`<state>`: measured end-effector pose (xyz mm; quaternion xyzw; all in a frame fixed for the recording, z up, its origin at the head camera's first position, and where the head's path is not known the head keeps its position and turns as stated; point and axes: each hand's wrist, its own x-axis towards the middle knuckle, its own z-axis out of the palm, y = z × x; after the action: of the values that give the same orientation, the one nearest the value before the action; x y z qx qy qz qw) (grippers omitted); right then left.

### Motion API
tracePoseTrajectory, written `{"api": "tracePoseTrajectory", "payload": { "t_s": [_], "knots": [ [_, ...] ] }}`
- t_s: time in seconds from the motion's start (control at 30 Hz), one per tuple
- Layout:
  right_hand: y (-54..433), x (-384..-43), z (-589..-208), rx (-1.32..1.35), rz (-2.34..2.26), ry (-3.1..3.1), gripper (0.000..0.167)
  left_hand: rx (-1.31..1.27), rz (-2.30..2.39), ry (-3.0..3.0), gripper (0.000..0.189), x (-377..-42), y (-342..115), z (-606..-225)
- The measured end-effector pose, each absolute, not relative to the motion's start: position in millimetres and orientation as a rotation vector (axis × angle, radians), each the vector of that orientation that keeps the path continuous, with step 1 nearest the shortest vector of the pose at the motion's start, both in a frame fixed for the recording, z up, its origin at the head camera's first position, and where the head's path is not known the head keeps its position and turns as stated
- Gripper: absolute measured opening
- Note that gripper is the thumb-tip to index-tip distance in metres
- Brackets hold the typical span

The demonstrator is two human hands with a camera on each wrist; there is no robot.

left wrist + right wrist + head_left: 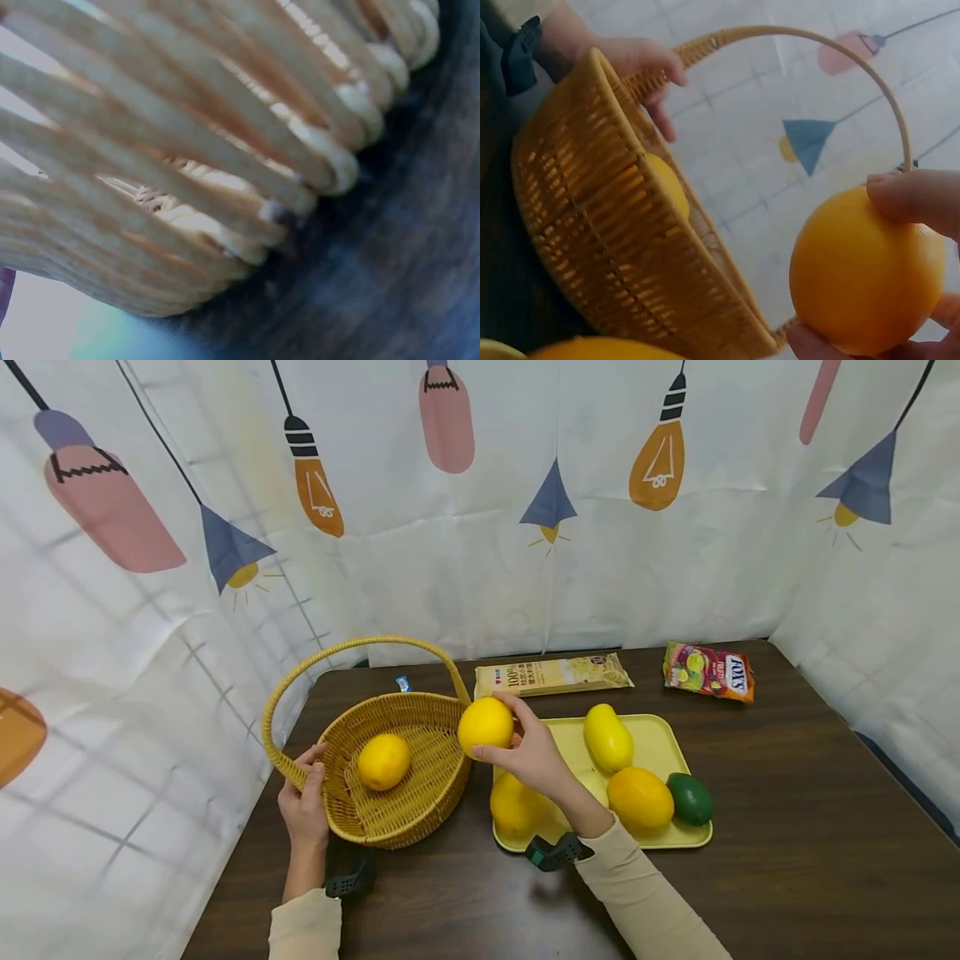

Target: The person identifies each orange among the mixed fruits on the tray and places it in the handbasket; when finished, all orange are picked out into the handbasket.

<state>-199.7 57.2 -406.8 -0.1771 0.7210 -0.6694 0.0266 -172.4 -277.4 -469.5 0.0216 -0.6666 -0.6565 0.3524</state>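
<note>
At the left of the wicker basket (450, 785), my left hand (303, 802) grips the rim at the foot of its tall handle (356, 647). A yellow fruit (384, 762) lies inside the basket. My right hand (536, 756) holds a round yellow fruit (483, 727) between thumb and fingers, raised at the basket's right rim. In the right wrist view this held fruit (866, 270) looks smooth and orange-yellow, with fingertips on its top and underside. The left wrist view is filled by the basket's woven side (172, 150).
A yellow tray (663, 735) right of the basket bears a yellow mango-shaped fruit (608, 739), an orange-yellow fruit (640, 798), a dark green fruit (690, 799) and another yellow fruit (516, 804). Behind lie a long noodle packet (555, 674), a candy bag (708, 672) and a small blue wrapper (403, 683).
</note>
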Motion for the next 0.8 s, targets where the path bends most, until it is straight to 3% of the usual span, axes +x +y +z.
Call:
{"api": "tracePoseTrajectory", "payload": {
  "t_s": [0.8],
  "knots": [
    [1, -177, -414, -0.705, -1.946, 2.216, 0.077, -0.097, -1.368, -1.777, 0.035, -194, -288, -461]
  ]
}}
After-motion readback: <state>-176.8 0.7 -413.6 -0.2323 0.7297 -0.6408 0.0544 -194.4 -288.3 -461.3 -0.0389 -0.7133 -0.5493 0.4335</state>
